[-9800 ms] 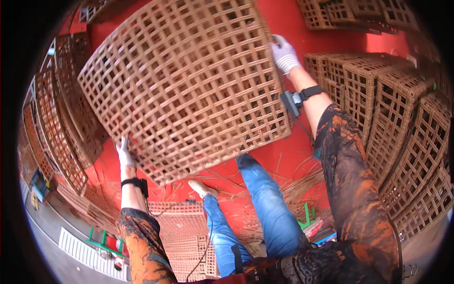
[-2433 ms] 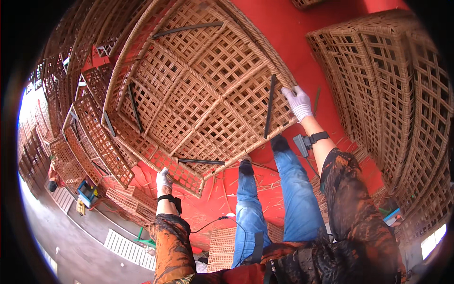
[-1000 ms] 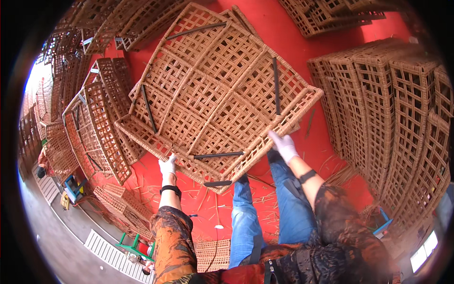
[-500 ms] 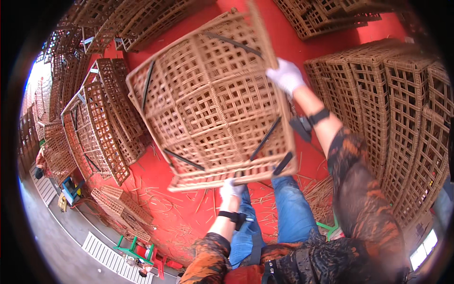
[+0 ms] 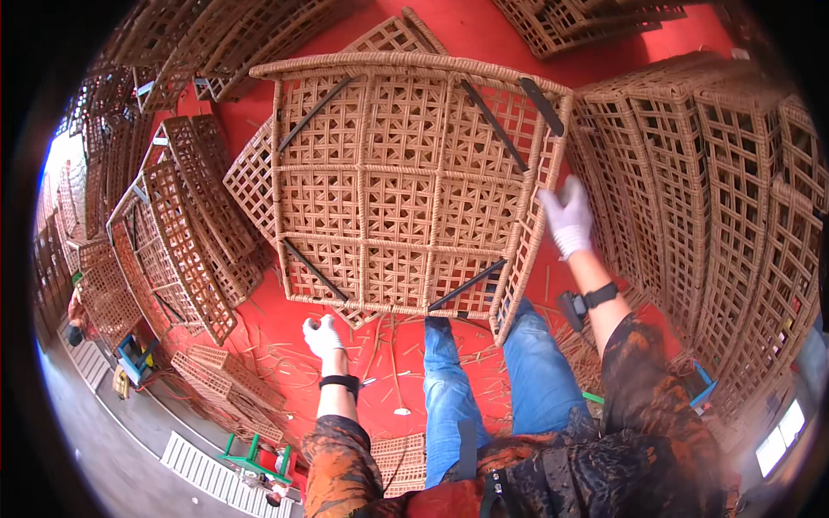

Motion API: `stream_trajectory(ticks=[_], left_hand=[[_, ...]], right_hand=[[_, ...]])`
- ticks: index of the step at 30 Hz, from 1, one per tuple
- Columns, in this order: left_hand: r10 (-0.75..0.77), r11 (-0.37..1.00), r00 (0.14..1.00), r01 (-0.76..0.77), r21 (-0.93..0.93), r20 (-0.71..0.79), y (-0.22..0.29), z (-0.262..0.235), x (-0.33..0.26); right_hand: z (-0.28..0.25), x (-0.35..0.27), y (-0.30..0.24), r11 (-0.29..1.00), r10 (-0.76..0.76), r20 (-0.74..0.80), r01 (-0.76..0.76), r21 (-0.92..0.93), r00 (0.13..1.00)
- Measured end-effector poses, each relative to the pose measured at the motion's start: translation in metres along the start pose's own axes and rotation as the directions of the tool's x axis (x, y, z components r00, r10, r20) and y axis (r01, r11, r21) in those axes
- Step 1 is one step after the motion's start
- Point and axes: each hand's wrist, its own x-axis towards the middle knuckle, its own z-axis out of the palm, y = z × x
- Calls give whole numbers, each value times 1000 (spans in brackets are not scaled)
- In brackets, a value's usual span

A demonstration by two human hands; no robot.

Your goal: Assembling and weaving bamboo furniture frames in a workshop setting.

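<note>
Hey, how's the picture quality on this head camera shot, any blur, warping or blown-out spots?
Head view: strong fisheye, so the stacked wicker frames bow toward the dark round rim; the right hand is smeared with motion blur; the left hand and wicker panel are sharper; daylight blows out the far left edge.

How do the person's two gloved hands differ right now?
The right hand is raised high beside the wicker frame, fingers spread near its right edge; the left hand sits low, curled just under the frame's lower left corner. The right looks open, the left closed into a loose fist. Both wear white gloves and dark wristbands.
</note>
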Motion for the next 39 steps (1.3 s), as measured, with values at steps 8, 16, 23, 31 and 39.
stream_trajectory(ticks=[8,16,23,31,39], left_hand=[[-42,994,995,32,100,94,46,-9,109],[43,975,994,-62,213,97,59,41,144],[5,997,936,21,-70,351,20,46,202],[92,994,973,-102,39,212,15,37,203],[-12,1000,941,16,-8,339,-43,50,150]], right_hand=[[61,-40,-2,928,367,168,-372,0,915],[44,-10,4,978,197,167,-182,-101,966],[54,26,-13,993,61,100,-50,-109,993],[69,36,-23,993,70,7,-69,-95,998],[62,68,-46,999,-24,-2,25,23,1000]])
